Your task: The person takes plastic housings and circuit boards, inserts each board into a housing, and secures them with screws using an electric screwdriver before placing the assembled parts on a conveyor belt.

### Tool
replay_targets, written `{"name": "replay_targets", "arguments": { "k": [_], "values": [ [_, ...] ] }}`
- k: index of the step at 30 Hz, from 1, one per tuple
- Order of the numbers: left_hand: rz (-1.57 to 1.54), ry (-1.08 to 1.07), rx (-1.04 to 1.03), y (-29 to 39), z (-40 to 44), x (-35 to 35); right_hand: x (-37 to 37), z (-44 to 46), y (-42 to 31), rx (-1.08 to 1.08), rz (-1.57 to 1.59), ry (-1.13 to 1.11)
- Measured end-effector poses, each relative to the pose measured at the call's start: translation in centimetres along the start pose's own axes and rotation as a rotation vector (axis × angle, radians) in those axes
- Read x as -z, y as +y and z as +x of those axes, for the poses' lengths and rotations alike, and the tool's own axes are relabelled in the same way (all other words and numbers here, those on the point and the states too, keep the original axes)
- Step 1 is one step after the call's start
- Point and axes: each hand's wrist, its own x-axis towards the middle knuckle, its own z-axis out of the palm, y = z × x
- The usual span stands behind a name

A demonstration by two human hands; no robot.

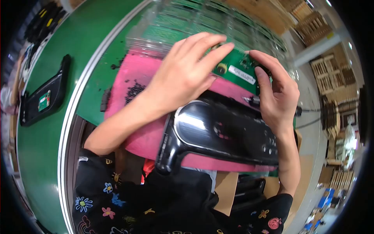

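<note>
A green circuit board (237,65) with a white label and a yellow-and-black round component is held up between my two hands. The fingers of my left hand (187,74) reach over its left end, with the thumb tucked below. My right hand (278,85) pinches the right end between thumb and fingers. Just below them, a glossy black plastic housing (202,124) with a handle lies on a pink mat (146,66). A black tool or plug with a metal tip (252,100) sits between the housing and my right hand, partly covered.
Clear plastic trays (183,19) are stacked behind the board. Small black parts, seemingly screws (134,90), lie on the mat's left side. Past a metal rail (83,78), another black housing (58,91) with a small green board rests on a green surface. Cardboard (226,191) stands below.
</note>
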Motion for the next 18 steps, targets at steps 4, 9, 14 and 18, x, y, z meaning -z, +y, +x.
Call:
{"name": "replay_targets", "arguments": {
  "k": [4, 9, 14, 18],
  "values": [
    [-0.192, -0.125, -0.11, 2.2, 1.3, 0.9, 3.1, -3.6, -0.4, -0.033, -0.062, 0.05],
    [-0.259, -0.285, -0.207, 3.2, 4.5, 0.8, 5.1, -6.2, -0.3, -0.148, -0.171, 0.214],
    [-0.315, -0.412, -0.256, 2.2, 4.2, -0.9, 6.4, -9.6, -0.8, -0.47, 0.109, 0.053],
    [-0.45, -0.601, -0.132, 2.4, 2.2, -2.0, 7.1, -12.2, -0.8, -0.339, -0.079, -0.183]
  ]
}}
